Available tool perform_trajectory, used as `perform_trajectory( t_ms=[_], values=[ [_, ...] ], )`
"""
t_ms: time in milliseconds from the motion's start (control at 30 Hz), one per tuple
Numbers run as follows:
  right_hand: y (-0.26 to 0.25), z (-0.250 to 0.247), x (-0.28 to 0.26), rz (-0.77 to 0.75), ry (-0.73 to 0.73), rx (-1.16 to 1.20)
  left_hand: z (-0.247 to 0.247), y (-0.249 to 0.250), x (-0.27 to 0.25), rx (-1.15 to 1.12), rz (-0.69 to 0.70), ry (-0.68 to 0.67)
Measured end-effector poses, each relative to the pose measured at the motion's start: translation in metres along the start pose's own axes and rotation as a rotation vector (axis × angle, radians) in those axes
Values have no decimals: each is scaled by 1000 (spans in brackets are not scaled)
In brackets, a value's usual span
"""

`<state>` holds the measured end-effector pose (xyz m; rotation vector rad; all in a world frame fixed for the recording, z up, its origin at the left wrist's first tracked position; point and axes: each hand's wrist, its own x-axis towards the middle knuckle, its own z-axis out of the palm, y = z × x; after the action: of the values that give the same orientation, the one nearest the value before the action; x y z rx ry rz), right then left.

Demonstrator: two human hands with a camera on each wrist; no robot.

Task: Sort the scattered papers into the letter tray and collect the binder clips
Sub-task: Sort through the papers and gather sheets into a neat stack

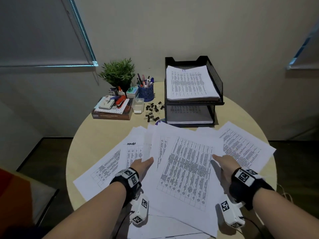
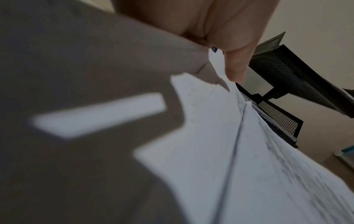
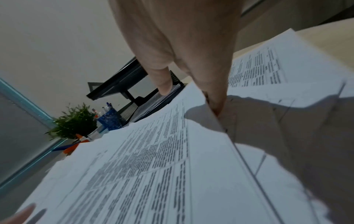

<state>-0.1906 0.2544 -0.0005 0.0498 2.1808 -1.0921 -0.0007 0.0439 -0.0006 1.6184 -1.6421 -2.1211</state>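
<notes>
Head view sets the top sheet (image 1: 186, 169) squarely between the 2 hands, its long axis running away from the person and leaning a little to the right, toward the letter tray (image 1: 217, 80); the left hand (image 1: 141, 167) has its left edge, thumb lying on top and the fingers tucked out of sight beneath; the right hand (image 1: 224, 163) has the right edge in the same way, thumb pointing inward over the print; in the right wrist view the thumb (image 3: 162, 81) sits above the paper and a finger (image 3: 216, 103) below, so that hand pinches the sheet; in the left wrist view the pictures blur, but a finger (image 2: 235, 69) presses against a lifted edge of paper, so I judge a pinch there too, and how tightly I cannot tell.

The tray stands straight ahead at the far side of the round table (image 1: 103, 135), slightly right of centre, its 2 tiers each already holding a stack; the right hand is the nearer to it; the move ahead looks like a lift and a forward carry, with a small turn to square the sheet with the tray mouth.

More loose papers (image 1: 245, 147) fan out under and around the held sheet; the binder clips (image 1: 152, 111) lie in a scatter just left of the tray, nearer the left hand, untouched.
</notes>
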Motion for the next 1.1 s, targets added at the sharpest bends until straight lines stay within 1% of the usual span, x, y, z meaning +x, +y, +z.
perform_trajectory(
  t_ms=[67,133,167,233,300,400,467,533,600,633,667,700,733,800,867,933,1000,1067,1100],
  values=[
    [-3,6,-7,15,5,-32,-1,-1,0,-89,-40,-35],
    [-6,15,-13,5,-20,-72,0,1,-4,-47,-96,-100],
    [-7,19,-15,-5,-40,-75,1,2,-4,24,-116,-120],
    [-6,26,-15,-35,-68,-48,8,0,1,152,-74,-93],
    [-7,28,-18,-48,-81,-21,14,-4,10,173,12,-92],
    [-2,26,-19,-59,-55,85,16,-7,9,120,64,-148],
    [3,21,-16,-51,-29,218,13,-5,7,47,77,-182],
    [7,14,-15,-64,-41,344,11,-1,2,-7,106,-235],
    [10,8,-13,-64,-107,454,7,5,0,-13,140,-252],
    [7,7,-18,-57,-183,502,6,9,0,-30,164,-263],
    [3,8,-23,-54,-245,526,5,13,0,-38,187,-267],
    [-1,9,-28,-67,-272,528,5,18,-1,-45,216,-269],
    [-5,11,-30,-94,-276,537,5,25,-4,-52,242,-267],
    [-19,14,-39,-183,-223,567,5,40,-11,-93,315,-263],
    [-39,15,-54,-319,-167,578,5,61,-21,-91,423,-214],
    [-59,14,-71,-461,-70,588,1,83,-26,-45,545,-142],
    [-71,12,-77,-591,-11,594,-4,100,-33,-62,630,-117],
    [-78,12,-78,-668,12,572,-7,111,-37,-89,684,-62],
    [-79,11,-77,-683,18,571,-9,114,-37,-117,706,-39]
  ],
)
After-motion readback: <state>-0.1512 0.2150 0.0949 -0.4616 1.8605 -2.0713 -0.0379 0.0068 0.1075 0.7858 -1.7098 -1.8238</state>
